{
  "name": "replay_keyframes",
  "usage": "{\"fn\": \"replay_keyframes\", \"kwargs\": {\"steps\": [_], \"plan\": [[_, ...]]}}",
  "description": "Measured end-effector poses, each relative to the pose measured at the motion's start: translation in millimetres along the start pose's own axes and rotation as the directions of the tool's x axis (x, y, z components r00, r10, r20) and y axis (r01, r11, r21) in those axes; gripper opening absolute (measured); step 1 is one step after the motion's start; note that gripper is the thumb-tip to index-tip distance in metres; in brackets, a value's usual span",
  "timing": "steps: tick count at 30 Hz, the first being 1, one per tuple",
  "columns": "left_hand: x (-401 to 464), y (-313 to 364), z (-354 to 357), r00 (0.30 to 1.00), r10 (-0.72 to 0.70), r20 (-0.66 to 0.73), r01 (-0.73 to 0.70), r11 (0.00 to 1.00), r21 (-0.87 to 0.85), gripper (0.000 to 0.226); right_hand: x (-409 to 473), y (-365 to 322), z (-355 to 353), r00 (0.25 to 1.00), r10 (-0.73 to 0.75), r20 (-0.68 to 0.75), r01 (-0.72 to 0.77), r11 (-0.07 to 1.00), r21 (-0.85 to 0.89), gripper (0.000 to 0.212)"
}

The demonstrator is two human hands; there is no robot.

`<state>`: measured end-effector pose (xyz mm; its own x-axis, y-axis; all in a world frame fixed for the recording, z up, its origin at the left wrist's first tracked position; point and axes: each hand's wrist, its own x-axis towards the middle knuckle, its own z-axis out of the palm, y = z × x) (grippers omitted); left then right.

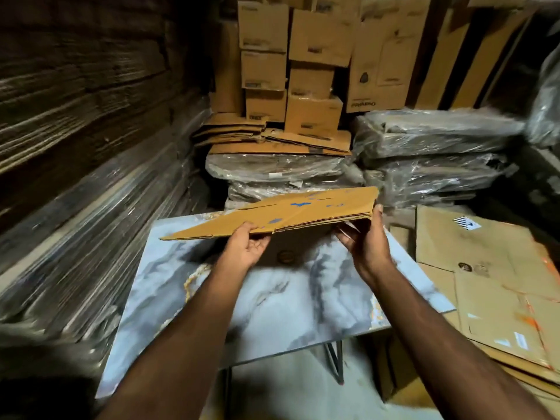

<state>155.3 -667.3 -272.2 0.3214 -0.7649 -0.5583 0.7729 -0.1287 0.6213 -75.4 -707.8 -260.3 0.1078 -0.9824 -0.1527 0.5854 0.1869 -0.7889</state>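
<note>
flattened cardboard [288, 212] is held tilted over the marble table [272, 298]. your left hand [247, 248] pinches its near edge and your right hand [365, 241] grips its right corner. level it first, then lower it flat and square to the tabletop.

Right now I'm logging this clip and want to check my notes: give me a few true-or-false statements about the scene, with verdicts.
1. The left hand and right hand both hold the flattened cardboard. True.
2. Behind the marble-patterned table sit plastic-wrapped bundles. True.
3. The flattened cardboard lies flat on the table. False: it is held up above it.
4. The boxes at the back are blue. False: the stacked boxes are brown.
</note>
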Motion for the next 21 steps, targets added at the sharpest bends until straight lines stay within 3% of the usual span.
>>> {"fn": "replay_keyframes", "kwargs": {"steps": [3, 7, 9, 12, 15, 18, 21], "plan": [[-10.4, -22.9, 48.1, 1.0, 0.019, 0.009, -0.019, 0.999, -0.04, 0.02, -2.1, -19.6, -17.4, 0.998, -0.041, 0.039, 0.043, 0.997, -0.061, 0.064], [-21.0, -64.2, 105.2, 1.0, 0.021, 0.023, -0.02, 0.999, -0.04, 0.022, 5.9, -32.1, -42.5, 0.991, -0.095, 0.097, 0.116, 0.963, -0.244, 0.024], [-30.5, -94.4, 127.1, 0.999, -0.017, 0.04, 0.018, 1.0, -0.011, 0.021, 14.3, -34.1, -55.8, 0.994, -0.032, 0.104, 0.06, 0.957, -0.285, 0.023], [-39.7, -141.4, 150.5, 0.996, -0.076, 0.048, 0.077, 0.997, -0.004, 0.02, 26.8, -41.4, -76.6, 0.995, 0.096, 0.005, -0.093, 0.982, -0.166, 0.029], [-43.6, -173.5, 149.4, 0.996, -0.078, 0.032, 0.077, 0.997, 0.029, 0.021, 34.9, -54.4, -101.8, 0.975, 0.18, -0.132, -0.2, 0.967, -0.159, 0.008], [-40.9, -174.8, 121.7, 1.0, -0.028, -0.009, 0.028, 0.999, -0.019, 0.013, 42.1, -67.1, -127.6, 0.955, 0.216, -0.204, -0.25, 0.955, -0.16, 0.016], [-32.1, -160.9, 85.2, 0.994, 0.081, -0.075, -0.089, 0.989, -0.115, 0.011, 43.6, -69.3, -153.8, 0.953, 0.249, -0.171, -0.283, 0.934, -0.219, 0.03]]}}
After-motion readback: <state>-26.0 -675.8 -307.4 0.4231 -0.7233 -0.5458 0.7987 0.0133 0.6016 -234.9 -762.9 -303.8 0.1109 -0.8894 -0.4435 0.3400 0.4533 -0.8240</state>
